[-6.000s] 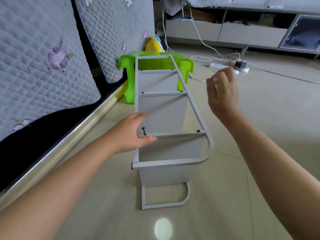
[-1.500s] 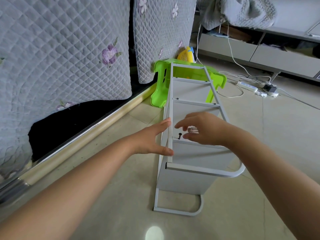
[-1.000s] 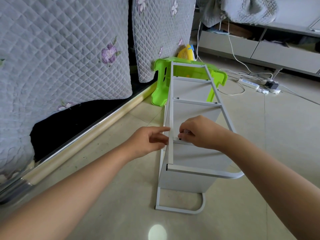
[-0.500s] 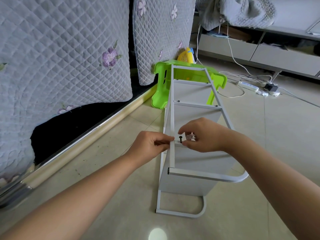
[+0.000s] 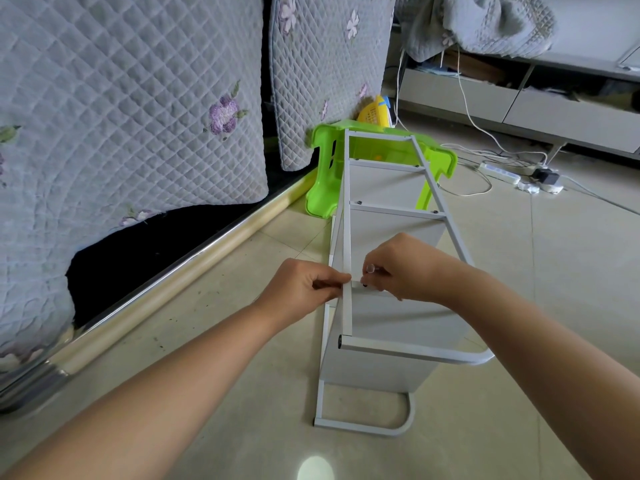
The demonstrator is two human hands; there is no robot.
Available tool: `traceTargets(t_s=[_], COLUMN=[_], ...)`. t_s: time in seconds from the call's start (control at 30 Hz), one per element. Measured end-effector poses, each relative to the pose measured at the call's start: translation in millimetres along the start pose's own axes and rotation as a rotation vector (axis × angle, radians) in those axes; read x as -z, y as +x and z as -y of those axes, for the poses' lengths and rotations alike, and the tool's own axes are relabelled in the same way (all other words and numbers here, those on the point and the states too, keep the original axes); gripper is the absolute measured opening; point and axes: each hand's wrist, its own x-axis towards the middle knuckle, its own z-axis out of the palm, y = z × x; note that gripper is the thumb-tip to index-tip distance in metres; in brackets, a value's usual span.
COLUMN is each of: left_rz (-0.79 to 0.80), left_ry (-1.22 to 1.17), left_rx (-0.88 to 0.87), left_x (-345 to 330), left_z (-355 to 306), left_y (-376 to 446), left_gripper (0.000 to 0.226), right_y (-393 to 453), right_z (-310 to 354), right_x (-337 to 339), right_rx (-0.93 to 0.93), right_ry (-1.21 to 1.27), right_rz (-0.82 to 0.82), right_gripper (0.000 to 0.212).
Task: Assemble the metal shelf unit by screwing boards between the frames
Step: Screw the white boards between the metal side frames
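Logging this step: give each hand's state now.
Left hand: pinching the frame rail.
Right hand: pinching the screw at the crossbar.

Tiled floor point(image 5: 519, 393): shelf unit point(image 5: 388, 320), green stool point(image 5: 325, 188), power strip point(image 5: 498, 172).

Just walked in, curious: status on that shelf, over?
Left hand pinches the frame rail. Right hand pinches a screw at the near crossbar. Shelf on its side, far end by the green stool. Nothing in the way.
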Motion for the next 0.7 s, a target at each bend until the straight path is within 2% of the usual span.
traceTargets(t_s=[0.37,0.5,0.7], left_rz=[0.147,0.133,0.140], left_ry=[0.020,0.017,0.033], left_rx=[0.071,0.118,0.165], left_x=[10,8,9], left_z=[-12,-15,-21], left_y=[-2,-2,3], left_gripper=[0.025,0.037,0.038], right_y=[-4,-10,-6], right_z=[7,5,2], right_x=[-9,-16,-8], right_rx=[-0.003,0.030,0.062], right_ry=[-0.147,-0.128,-0.165], right_rz=[-0.024,-0.076,-0.009], right_gripper=[0.029,0.028,0.024])
